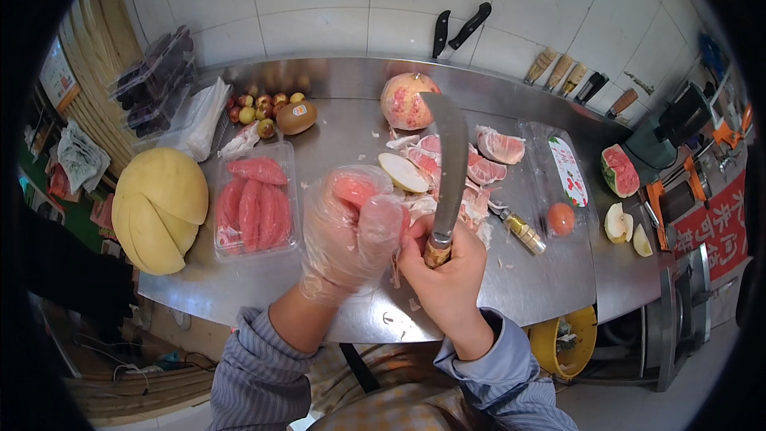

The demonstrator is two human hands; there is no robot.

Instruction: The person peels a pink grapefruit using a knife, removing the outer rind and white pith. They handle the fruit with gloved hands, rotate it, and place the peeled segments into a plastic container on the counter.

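Observation:
My left hand (353,227), in a clear plastic glove, holds a peeled piece of red pomelo (358,189). My bare right hand (446,263) grips the handle of a curved-blade knife (450,167), its blade pointing up and away from me; thumb and fingertips meet the edge of the pomelo piece. Behind the hands lie pomelo wedges (501,145), torn peel and membrane, and a cut white-fleshed fruit slice (403,172). Left of my gloved hand, a clear plastic tray (291,239) holds several peeled pomelo segments (251,209).
A yellow melon (161,203), kiwi (296,118), jujubes (263,109) and stacked grape boxes (157,81) are at left. A film-wrapped round fruit (409,102) stands behind. Rightward lie a brass-coloured tool (522,231), a clear container (532,161), and watermelon (620,171). A yellow bin (583,341) sits below.

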